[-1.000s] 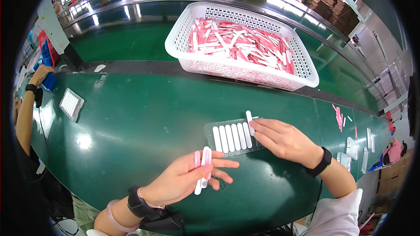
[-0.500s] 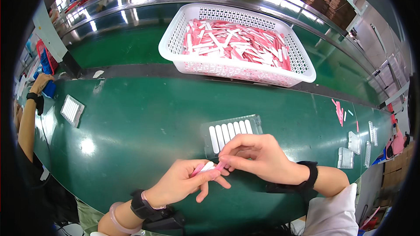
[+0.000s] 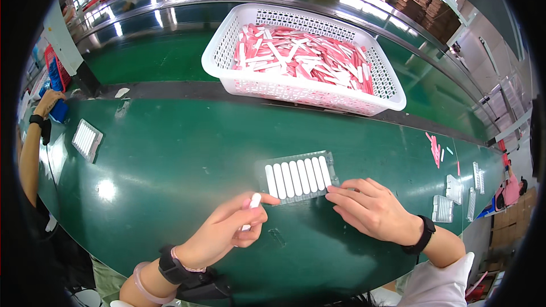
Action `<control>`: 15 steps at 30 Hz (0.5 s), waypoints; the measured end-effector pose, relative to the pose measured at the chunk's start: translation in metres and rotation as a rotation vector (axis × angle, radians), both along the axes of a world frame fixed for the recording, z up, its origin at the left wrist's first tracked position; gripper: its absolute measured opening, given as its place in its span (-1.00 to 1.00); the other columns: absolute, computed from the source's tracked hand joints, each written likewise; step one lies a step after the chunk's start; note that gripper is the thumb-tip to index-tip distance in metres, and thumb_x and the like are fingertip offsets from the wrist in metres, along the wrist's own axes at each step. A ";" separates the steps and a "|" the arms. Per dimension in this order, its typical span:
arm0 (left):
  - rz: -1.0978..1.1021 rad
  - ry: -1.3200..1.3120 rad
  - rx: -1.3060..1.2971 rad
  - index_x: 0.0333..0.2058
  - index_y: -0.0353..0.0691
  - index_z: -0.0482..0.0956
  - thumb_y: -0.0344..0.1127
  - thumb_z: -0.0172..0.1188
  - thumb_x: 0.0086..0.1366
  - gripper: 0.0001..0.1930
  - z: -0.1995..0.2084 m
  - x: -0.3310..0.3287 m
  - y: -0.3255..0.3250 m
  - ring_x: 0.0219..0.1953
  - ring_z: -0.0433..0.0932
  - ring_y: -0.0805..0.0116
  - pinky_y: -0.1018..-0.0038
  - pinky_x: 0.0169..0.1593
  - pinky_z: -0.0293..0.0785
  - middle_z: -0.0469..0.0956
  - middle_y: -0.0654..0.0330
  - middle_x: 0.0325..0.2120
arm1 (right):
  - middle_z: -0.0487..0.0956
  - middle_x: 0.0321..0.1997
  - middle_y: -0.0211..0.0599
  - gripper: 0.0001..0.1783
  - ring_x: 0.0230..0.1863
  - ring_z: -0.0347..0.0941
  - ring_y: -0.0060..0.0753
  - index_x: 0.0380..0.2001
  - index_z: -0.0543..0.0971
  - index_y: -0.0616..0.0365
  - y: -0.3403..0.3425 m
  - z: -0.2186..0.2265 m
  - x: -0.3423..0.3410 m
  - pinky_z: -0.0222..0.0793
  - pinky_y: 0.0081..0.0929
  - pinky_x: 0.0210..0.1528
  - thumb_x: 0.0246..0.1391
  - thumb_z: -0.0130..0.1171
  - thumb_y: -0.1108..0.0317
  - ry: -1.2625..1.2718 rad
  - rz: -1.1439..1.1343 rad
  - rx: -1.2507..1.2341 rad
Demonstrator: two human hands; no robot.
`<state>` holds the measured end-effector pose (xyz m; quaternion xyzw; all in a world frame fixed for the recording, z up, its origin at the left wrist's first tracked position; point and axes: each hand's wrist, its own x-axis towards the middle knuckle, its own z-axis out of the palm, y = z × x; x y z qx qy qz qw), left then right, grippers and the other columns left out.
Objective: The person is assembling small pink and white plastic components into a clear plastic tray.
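Observation:
A clear plastic tray (image 3: 333,177) lies on the green table in front of me, with a row of several white round-ended nail files (image 3: 298,177) in it. My left hand (image 3: 230,223) is closed round a few pink and white nail files (image 3: 255,200), one white end sticking up past the fingers. Its index finger reaches out to the tray's near left corner. My right hand (image 3: 375,210) has its fingers stretched out, holding nothing, the fingertips touching the tray's near right corner.
Beyond the tray stands a white perforated basket (image 3: 307,88) heaped with pink and white files. More trays (image 3: 443,209) and loose pink files (image 3: 434,150) lie at the right. At the left are another filled tray (image 3: 87,140) and another person's hand (image 3: 49,102) on something blue.
My right hand has left the files by my left hand and moved right to the tray's corner. My left hand has shifted slightly left, its index finger now at the tray.

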<state>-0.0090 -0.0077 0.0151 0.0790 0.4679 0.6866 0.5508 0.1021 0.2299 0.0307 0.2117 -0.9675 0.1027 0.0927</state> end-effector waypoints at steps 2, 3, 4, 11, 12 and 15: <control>0.002 -0.097 0.046 -0.06 -0.42 0.25 -0.39 -0.24 0.29 -0.70 -0.002 0.002 -0.001 -0.61 0.06 0.61 0.65 -0.56 0.03 0.15 0.35 -0.58 | 0.45 -0.15 -0.27 -0.58 -0.16 0.34 -0.25 -0.18 0.41 0.25 0.006 0.008 0.000 0.31 -0.43 -0.17 -0.23 0.18 0.45 -0.088 -0.006 0.003; -0.031 -0.127 0.074 -0.03 -0.42 0.22 -0.39 -0.24 0.29 -0.68 -0.003 0.005 0.000 -0.60 0.06 0.60 0.64 -0.55 0.04 0.15 0.34 -0.57 | 0.39 -0.07 -0.22 -0.50 -0.09 0.29 -0.20 -0.12 0.35 0.24 0.008 0.011 -0.006 0.27 -0.38 -0.09 -0.24 0.19 0.44 -0.098 -0.070 -0.050; -0.062 -0.155 0.101 0.00 -0.42 0.20 -0.39 -0.24 0.29 -0.67 -0.004 0.006 0.000 -0.58 0.06 0.60 0.63 -0.54 0.05 0.16 0.34 -0.56 | 0.33 0.01 -0.18 -0.42 -0.03 0.25 -0.14 -0.05 0.30 0.24 0.011 0.014 -0.012 0.23 -0.34 -0.01 -0.24 0.21 0.44 -0.108 -0.131 -0.105; -0.298 -0.081 0.093 -0.05 -0.40 0.23 -0.22 -0.27 0.34 -0.64 0.000 0.006 -0.001 -0.63 0.00 0.64 0.68 -0.61 -0.04 0.12 0.37 -0.58 | 0.21 0.11 -0.09 -0.10 0.04 0.14 -0.08 0.14 0.00 0.25 0.020 0.002 -0.053 0.13 -0.29 0.09 -0.24 0.27 0.29 -0.446 -0.025 -0.327; -0.339 -0.047 0.090 -0.04 -0.40 0.23 -0.20 -0.26 0.34 -0.62 0.000 0.006 0.000 -0.63 -0.02 0.65 0.69 -0.62 -0.06 0.10 0.38 -0.58 | 0.21 0.11 -0.09 -0.10 0.04 0.14 -0.08 0.14 0.00 0.25 0.015 0.002 -0.059 0.13 -0.29 0.09 -0.24 0.27 0.29 -0.439 -0.009 -0.327; -0.402 -0.139 0.124 -0.02 -0.40 0.22 -0.15 -0.30 0.35 -0.58 -0.007 0.007 -0.001 -0.63 -0.04 0.66 0.71 -0.60 -0.08 0.06 0.41 -0.59 | 0.27 0.05 -0.08 -0.10 -0.02 0.18 -0.09 0.14 0.01 0.25 -0.014 -0.005 -0.082 0.17 -0.33 0.04 -0.23 0.26 0.25 -0.308 0.075 -0.275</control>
